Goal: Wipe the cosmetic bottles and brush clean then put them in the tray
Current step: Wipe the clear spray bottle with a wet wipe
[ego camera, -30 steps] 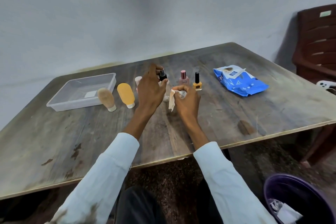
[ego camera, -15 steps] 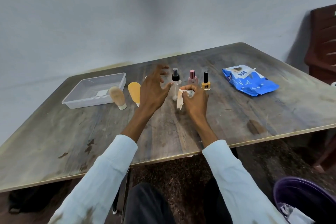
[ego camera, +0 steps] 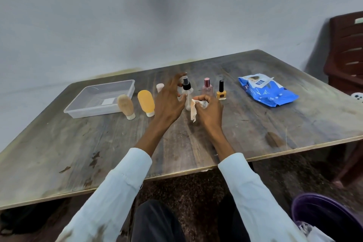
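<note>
A clear spray bottle with a black pump top (ego camera: pixel 187 94) stands upright mid-table. My left hand (ego camera: pixel 169 102) is spread open just left of it, fingers curled around but not gripping it. My right hand (ego camera: pixel 210 112) is closed on a crumpled white wipe (ego camera: pixel 196 108) right of the bottle. A pink-capped bottle (ego camera: pixel 207 88) and a yellow nail polish bottle (ego camera: pixel 221 91) stand behind my right hand. An orange tube (ego camera: pixel 146 102), a tan brush (ego camera: pixel 126 106) and a small pink-white item (ego camera: pixel 160 87), partly hidden, stand to the left. The clear tray (ego camera: pixel 78 107) lies far left.
A blue pack of wet wipes (ego camera: pixel 267 91) lies at the right rear of the wooden table (ego camera: pixel 78 147). A dark brown chair (ego camera: pixel 345 53) stands at the far right. A purple bin (ego camera: pixel 330 216) with used wipes sits on the floor, lower right.
My left hand has let go of the spray bottle's top and opened; the bottle now stands free on the table. My right hand keeps holding the wipe.
</note>
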